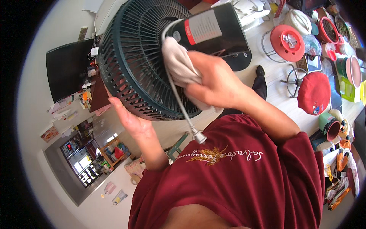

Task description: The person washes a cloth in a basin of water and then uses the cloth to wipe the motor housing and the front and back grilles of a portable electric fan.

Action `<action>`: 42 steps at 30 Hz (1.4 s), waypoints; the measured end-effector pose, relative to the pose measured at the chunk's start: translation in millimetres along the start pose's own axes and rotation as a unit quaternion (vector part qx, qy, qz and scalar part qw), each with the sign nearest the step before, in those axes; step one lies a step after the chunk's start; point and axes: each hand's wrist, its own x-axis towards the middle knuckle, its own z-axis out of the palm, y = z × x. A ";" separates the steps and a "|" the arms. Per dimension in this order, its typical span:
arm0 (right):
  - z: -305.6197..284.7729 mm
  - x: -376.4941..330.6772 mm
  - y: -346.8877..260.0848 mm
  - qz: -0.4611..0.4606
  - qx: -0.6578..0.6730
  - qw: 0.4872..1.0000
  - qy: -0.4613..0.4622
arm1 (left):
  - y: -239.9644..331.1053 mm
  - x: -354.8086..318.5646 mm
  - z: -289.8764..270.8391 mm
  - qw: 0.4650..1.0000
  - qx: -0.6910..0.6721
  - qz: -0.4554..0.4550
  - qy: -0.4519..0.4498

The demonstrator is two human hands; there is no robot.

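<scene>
A dark green fan point(131, 65) with a round slatted grille fills the upper left, tilted in front of my chest. At its middle sits a black housing point(213, 34) with a white and red label. My left hand point(133, 120) supports the grille's lower left rim; its fingers are partly hidden behind the slats. Bunched in my right hand point(217, 80) is a pale cloth point(179, 63), pressed against the grille beside the housing. A grey power cord point(178, 95) runs down across the slats, its plug point(199, 137) hanging before my maroon shirt.
Two round stools, one with a red plastic top point(288, 42) and one with a red fabric cover point(314, 93), stand on the pale floor at right. Tubs, bags and a pinkish bucket point(354, 71) crowd the right edge. A black television point(68, 70) is at left.
</scene>
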 end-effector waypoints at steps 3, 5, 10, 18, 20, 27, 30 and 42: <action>-9.5 -25.1 -1.8 -0.002 -0.167 0.984 -0.057 | -4.1 1.6 9.7 0.998 0.048 0.044 -0.001; -10.2 -39.2 2.4 0.017 -0.220 0.973 -0.074 | -5.2 0.8 2.7 0.999 0.040 0.022 -0.005; -0.1 -0.7 -13.9 -0.091 -0.116 0.989 0.014 | -6.4 2.7 15.7 0.996 0.070 0.055 -0.016; 3.4 126.2 6.6 0.083 -0.167 0.973 0.133 | -5.9 0.4 22.7 0.994 0.078 0.074 -0.010; 4.8 89.3 -10.2 0.020 -0.150 0.984 0.098 | -4.6 -3.2 24.9 0.995 0.075 0.068 -0.002; -2.2 -16.6 -33.9 0.086 -0.210 0.964 -0.139 | -2.1 7.7 22.5 0.996 0.066 0.067 -0.001; -12.6 0.5 -35.7 0.105 -0.199 0.959 -0.171 | -3.6 7.5 20.3 0.996 0.057 0.061 -0.007; -70.8 232.6 59.7 -0.094 -0.586 0.785 -0.179 | -4.5 9.6 13.3 0.991 0.103 0.077 -0.046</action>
